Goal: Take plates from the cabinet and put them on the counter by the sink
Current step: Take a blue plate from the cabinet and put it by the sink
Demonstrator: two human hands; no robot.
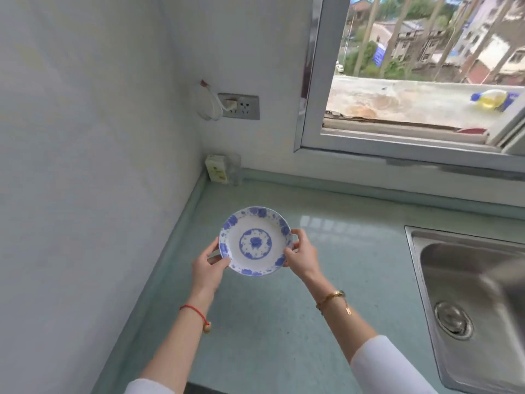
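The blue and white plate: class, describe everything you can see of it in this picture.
The plate is round and white, glossy like glazed ceramic, with blue flowers around its rim and a blue floral ring at its centre. It looks whole, clean and empty. It faces up, tilted slightly toward the camera, over the pale green counter, left of the steel sink. The left hand grips its left edge and the right hand its right edge. Whether it touches the counter cannot be told.

My home kitchen.
I face a green desk (284,322), steel sink (468,294), wall socket (240,106) and a window (412,81).
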